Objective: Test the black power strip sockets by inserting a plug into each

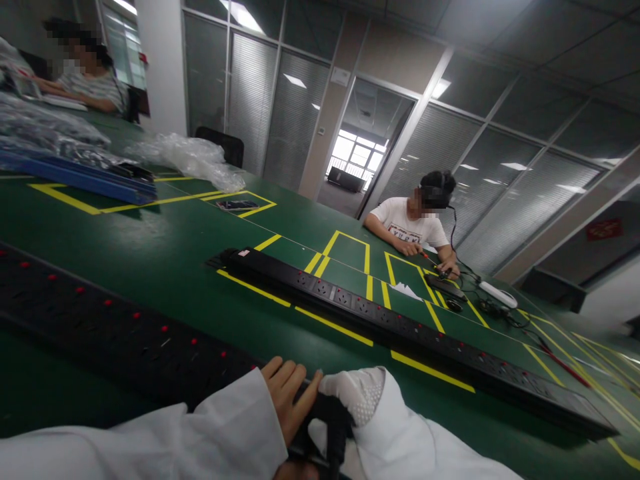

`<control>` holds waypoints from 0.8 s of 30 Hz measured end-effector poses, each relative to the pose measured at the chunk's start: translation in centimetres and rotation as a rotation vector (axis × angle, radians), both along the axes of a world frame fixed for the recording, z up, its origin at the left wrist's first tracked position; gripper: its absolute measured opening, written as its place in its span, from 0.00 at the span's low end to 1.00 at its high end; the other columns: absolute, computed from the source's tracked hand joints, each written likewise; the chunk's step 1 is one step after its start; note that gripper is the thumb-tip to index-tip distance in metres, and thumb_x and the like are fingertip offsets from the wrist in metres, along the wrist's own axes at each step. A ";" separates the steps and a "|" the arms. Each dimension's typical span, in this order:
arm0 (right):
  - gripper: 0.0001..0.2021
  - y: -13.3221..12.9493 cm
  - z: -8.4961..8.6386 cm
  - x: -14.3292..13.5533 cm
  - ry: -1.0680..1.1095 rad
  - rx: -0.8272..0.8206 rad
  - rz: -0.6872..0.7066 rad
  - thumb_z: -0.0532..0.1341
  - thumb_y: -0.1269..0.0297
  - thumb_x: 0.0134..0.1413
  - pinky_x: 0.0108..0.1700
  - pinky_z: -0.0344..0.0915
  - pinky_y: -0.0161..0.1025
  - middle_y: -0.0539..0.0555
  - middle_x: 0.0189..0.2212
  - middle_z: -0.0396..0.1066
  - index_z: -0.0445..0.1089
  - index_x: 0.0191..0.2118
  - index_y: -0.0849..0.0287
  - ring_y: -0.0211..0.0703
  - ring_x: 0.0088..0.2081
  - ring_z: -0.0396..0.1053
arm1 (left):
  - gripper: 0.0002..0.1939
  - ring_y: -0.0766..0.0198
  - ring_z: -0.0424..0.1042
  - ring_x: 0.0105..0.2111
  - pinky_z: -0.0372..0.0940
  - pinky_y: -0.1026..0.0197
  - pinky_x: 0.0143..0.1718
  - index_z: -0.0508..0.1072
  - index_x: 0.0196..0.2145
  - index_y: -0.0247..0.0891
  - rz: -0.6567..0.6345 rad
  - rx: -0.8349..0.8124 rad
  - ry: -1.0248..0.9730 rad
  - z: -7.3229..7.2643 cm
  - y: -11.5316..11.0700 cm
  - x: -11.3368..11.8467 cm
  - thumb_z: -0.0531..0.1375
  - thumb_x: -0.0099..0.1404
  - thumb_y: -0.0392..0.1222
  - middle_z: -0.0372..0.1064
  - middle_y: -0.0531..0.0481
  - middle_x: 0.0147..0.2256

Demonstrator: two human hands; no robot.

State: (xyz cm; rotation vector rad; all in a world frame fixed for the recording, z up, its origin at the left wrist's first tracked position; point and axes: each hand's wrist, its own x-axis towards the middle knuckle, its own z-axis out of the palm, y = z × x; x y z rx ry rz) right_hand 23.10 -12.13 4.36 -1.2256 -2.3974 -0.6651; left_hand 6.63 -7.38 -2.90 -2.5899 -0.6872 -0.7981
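Item, nearest: my right hand (357,393), in a white dotted glove, fingers curled closed around a black piece (333,417) with a looped, cable-like part; its exact nature is unclear. Item: my left hand (290,393), bare, fingers together and fairly straight over the right end of the near strip (150,340); how far it is open, and whether it grips, I cannot tell, the palm and underside being hidden. Item: the near strip itself, black, studded with red spots, on my side of the green table (190,233). Handling, by my judgement: long, stiff, moderately heavy, smooth-cased and somewhat slippery, not delicate but awkward if lifted by one end; best held by both long edges, hands well apart; the looped part likely softer, a poor lifting point. Long axis: slantwise from far left to nearer right, its right end towards my hands, roughly parallel to item, farther: a second strip (380,313), lying beyond, sockets upward.
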 end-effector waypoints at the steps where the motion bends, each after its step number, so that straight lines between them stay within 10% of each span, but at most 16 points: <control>1: 0.15 0.0 0.2 0.1 0.002 -0.053 0.006 0.54 0.48 0.51 0.19 0.44 0.35 0.44 0.14 0.62 0.66 0.29 0.55 0.34 0.15 0.60 | 0.15 0.58 0.69 0.31 0.60 0.55 0.33 0.64 0.49 0.36 -0.005 -0.011 0.012 0.0 0.0 0.0 0.51 0.65 0.31 0.70 0.45 0.34; 24: 0.20 -1.1 1.3 0.4 -0.257 -0.097 -0.026 0.53 0.43 0.50 0.24 0.38 0.40 0.45 0.18 0.62 0.66 0.37 0.55 0.39 0.19 0.62 | 0.14 0.58 0.70 0.31 0.60 0.55 0.33 0.64 0.48 0.37 0.014 0.004 -0.029 0.6 -0.3 0.1 0.52 0.65 0.29 0.71 0.46 0.33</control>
